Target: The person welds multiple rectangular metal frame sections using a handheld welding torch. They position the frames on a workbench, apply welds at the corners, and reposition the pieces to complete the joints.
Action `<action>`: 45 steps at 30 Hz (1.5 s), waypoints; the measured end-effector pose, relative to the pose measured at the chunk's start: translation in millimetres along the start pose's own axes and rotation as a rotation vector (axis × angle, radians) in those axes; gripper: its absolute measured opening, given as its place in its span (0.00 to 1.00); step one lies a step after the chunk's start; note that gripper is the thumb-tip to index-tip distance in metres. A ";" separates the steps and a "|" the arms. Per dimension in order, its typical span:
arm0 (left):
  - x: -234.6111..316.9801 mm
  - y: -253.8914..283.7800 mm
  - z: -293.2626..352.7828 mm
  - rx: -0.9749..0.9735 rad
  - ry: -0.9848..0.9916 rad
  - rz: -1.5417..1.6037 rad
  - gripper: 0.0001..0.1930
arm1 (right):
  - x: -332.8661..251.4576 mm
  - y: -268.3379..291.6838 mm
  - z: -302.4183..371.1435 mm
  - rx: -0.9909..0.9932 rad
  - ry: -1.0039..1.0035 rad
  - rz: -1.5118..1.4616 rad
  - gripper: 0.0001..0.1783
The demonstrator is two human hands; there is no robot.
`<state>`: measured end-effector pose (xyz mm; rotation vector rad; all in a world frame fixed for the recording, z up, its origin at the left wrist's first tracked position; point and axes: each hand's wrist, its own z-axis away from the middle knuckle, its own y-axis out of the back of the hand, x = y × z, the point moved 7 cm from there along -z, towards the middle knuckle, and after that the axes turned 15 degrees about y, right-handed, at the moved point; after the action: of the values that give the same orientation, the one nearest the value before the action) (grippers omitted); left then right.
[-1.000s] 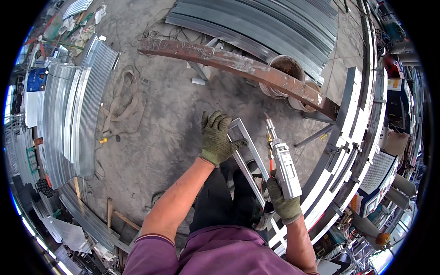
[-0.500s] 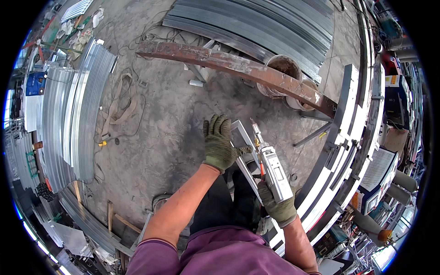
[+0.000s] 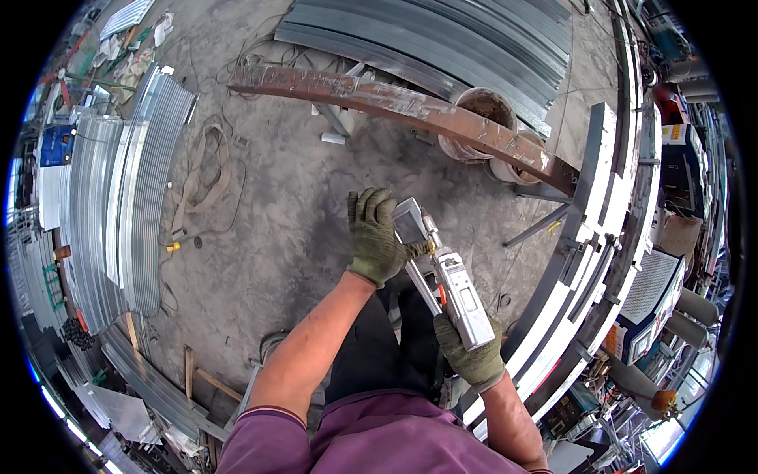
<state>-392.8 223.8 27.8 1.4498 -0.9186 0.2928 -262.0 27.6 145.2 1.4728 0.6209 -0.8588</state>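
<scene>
Long silver metal tool (image 3: 466,304), gripped by olive-gloved right hand (image 3: 474,359), had moved toward nine o'clock, bringing its tip alongside slim silver metal frame (image 3: 421,283) (contact unconfirmed); olive-gloved left hand (image 3: 373,246) was spread, thumb across frame.

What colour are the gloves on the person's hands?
The knit work gloves are olive green, showing best in the head view.

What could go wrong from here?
The tool in the right hand has its tip close to the frame and the left hand; a slip might hurt that hand or scratch the frame. The strap lying on the floor could trip someone walking there.
</scene>
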 end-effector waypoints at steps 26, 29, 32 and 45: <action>-1.3 0.3 5.9 0.010 0.031 -0.027 0.46 | -11.0 -21.2 -2.9 -0.079 0.029 0.086 0.18; -0.5 0.9 7.4 0.004 0.038 -0.009 0.47 | -11.0 -22.6 -0.9 -0.082 0.034 0.121 0.18; 1.8 1.8 7.1 -0.002 0.052 -0.003 0.49 | -12.3 -22.2 -0.7 -0.077 0.042 0.138 0.17; 2.3 -1.1 8.0 0.068 -0.012 -0.066 0.54 | -13.1 -28.8 2.4 -0.035 0.068 0.199 0.16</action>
<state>-393.4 215.4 27.6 1.5430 -0.8763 0.2688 -293.1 29.5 138.9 1.5085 0.5261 -0.6430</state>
